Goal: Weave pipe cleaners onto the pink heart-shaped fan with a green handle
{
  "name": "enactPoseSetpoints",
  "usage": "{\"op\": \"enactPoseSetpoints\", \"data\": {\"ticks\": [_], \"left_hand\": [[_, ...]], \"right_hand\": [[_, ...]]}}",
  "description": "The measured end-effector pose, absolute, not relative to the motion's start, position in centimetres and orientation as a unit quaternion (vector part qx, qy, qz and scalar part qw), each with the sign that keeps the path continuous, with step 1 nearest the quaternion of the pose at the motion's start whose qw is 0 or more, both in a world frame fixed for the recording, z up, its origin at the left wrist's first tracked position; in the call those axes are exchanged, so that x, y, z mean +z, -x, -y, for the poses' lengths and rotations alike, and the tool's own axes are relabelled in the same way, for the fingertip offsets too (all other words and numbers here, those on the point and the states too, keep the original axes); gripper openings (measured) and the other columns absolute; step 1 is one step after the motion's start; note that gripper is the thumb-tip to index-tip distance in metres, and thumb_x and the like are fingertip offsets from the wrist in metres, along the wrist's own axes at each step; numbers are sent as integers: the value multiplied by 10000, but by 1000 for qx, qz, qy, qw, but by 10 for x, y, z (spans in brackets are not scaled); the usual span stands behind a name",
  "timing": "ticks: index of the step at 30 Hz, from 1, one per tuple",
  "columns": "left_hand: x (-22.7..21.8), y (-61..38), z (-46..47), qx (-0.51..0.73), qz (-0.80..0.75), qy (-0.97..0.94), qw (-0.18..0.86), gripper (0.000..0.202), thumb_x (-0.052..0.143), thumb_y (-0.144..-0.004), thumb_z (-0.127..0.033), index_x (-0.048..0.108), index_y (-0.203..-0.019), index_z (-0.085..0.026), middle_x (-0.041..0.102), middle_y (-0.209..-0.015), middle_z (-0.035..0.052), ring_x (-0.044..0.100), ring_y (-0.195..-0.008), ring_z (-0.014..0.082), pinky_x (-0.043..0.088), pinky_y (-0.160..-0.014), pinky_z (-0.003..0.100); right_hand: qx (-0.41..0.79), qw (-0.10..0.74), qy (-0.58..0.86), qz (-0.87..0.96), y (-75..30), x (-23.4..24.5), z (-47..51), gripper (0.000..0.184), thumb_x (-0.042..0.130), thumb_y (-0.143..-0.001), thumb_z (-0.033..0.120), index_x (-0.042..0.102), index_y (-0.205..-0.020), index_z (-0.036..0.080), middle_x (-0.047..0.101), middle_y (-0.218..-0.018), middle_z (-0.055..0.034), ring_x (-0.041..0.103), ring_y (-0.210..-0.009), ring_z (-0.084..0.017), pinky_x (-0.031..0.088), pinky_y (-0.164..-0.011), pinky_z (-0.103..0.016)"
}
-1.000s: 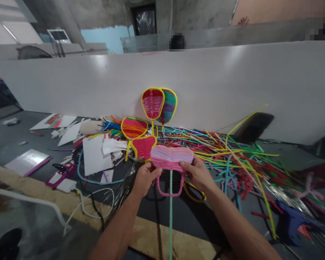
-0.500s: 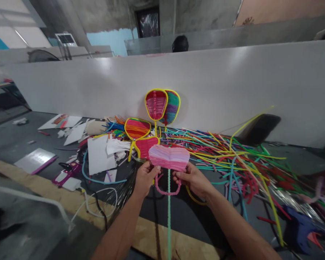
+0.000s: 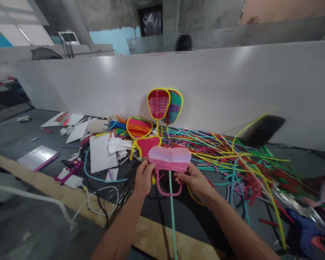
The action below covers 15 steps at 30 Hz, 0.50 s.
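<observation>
Step in hand: the person holds up a half-made pink heart fan (image 3: 169, 159) and appears to be checking or pressing its lower edge.
Left hand (image 3: 144, 177): pinched on the pink heart fan's lower left edge.
Right hand (image 3: 193, 179): pinched on its lower right edge, so the two hands are apart with the fan between them.
Fan's place: in the air just in front of the red heart fan (image 3: 147, 145) lying on the dark table (image 3: 21, 142).
Stem: a teal pipe cleaner (image 3: 173, 216) hangs straight down from the pink heart fan, inside a pink fuzzy loop (image 3: 168, 187).
Next move, as a judgement: probably an edging strand; the finished fans (image 3: 164, 104) behind it, leaning on the white wall, carry yellow rims.
Materials: fuzzy, bendable strands; a loose many-coloured pile (image 3: 233, 155) spreads right of the pink heart fan.
</observation>
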State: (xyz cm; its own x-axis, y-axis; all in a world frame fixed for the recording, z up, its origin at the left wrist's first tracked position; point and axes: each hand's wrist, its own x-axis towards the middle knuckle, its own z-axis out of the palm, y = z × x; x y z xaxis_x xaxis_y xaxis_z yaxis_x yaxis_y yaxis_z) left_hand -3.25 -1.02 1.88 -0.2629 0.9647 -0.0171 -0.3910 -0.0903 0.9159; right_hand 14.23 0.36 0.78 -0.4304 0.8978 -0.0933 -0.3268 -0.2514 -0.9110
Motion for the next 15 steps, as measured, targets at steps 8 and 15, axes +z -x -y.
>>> {"op": "enactPoseSetpoints", "data": {"ticks": [8,15], "left_hand": [[14,32,10,680,-446,-301,498,86,626,-709,-253,643,-745,-177,612,-647,-42,545,-587,75,429,-577,174],[11,38,7,678,-462,-282,498,133,629,-690,-288,640,-756,-173,635,-684,-24,586,-649,117,456,-627,218]], "right_hand": [[712,424,325,456,-142,9,-3,373,742,-680,259,519,-975,217,589,-727,42,550,-570,-92,446,-537,-242],[685,438,332,478,-144,7,-4,348,727,-697,266,509,-964,218,596,-736,40,558,-575,-96,445,-526,-238]]}}
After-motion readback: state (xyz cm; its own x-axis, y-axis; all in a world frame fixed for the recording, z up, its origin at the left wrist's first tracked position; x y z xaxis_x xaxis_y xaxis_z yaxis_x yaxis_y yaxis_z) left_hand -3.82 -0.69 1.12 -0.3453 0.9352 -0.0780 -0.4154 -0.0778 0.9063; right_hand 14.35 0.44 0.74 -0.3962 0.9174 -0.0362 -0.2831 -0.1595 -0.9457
